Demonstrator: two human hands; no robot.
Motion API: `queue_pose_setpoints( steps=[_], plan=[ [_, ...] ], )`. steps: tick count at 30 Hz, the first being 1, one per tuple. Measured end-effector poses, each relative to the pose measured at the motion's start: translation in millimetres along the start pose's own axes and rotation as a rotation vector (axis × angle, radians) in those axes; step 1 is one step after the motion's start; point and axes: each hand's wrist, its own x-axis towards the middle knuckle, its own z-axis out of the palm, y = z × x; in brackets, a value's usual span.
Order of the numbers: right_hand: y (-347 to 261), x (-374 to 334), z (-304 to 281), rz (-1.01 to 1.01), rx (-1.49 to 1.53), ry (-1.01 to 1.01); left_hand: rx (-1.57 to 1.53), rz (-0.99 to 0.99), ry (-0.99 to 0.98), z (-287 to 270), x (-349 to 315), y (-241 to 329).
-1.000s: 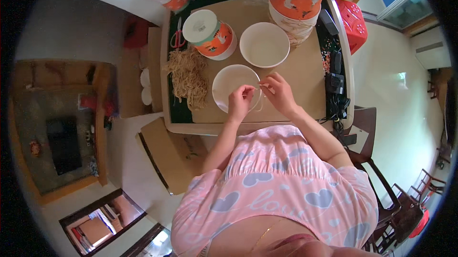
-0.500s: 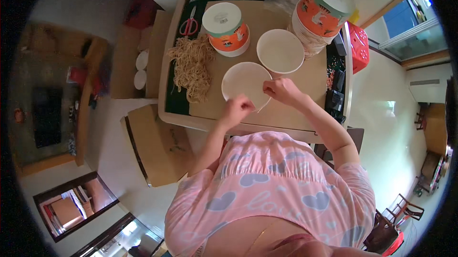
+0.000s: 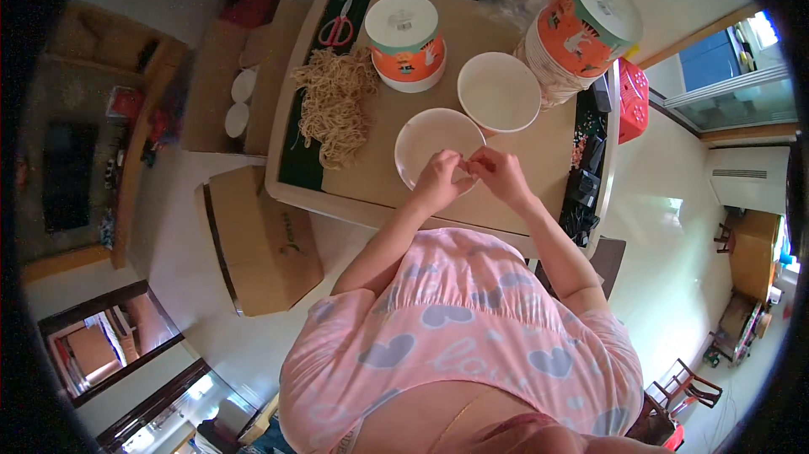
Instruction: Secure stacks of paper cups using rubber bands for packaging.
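Over the near right rim of a white paper tub [image 3: 421,138], my left hand [image 3: 438,182] and my right hand [image 3: 501,176] meet with pinched fingers. What they pinch is too small to make out. The tub stands with its mouth up, and beyond it to the right is a second open white tub [image 3: 497,91]. An orange printed tub [image 3: 409,62] with a green band sits upside down at the middle back, over a white one. To its left lies a tangled heap of tan string [image 3: 333,108].
Red-handled scissors [image 3: 335,31] lie behind the string. A stack of tubs [image 3: 581,28] rises at the back right, near black devices [image 3: 583,184] along the table's right edge. Cardboard [image 3: 371,171] covers the tabletop. A cardboard box [image 3: 265,243] stands on the floor at left.
My two hands have come together at the tub's rim; they were apart before, with a thin pale strand by the left fingers. The whole view has shifted slightly.
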Motion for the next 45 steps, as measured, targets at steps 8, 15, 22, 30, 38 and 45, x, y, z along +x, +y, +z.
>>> queue_pose_setpoints(
  steps=[8, 15, 22, 30, 38, 45],
  plan=[
    [8, -3, 2, 0.082, 0.027, 0.007, -0.28, -0.082, -0.147, 9, 5, -8],
    [11, -4, 4, 0.043, 0.004, 0.055, -0.45, -0.332, -0.073, -5, 3, 12],
    [8, -2, 5, 0.01, 0.054, 0.089, -0.155, 0.103, 0.006, -10, -12, 3],
    [13, 1, 2, -0.036, -0.017, 0.05, 0.31, 0.185, 0.076, -10, -6, 23],
    [9, -8, 12, 0.032, 0.046, 0.064, -0.818, -0.553, -0.088, 3, 1, 2],
    [7, -20, 33, -0.077, 0.102, 0.323, -1.303, -0.847, -0.149, -2, 5, -12]
  ],
)
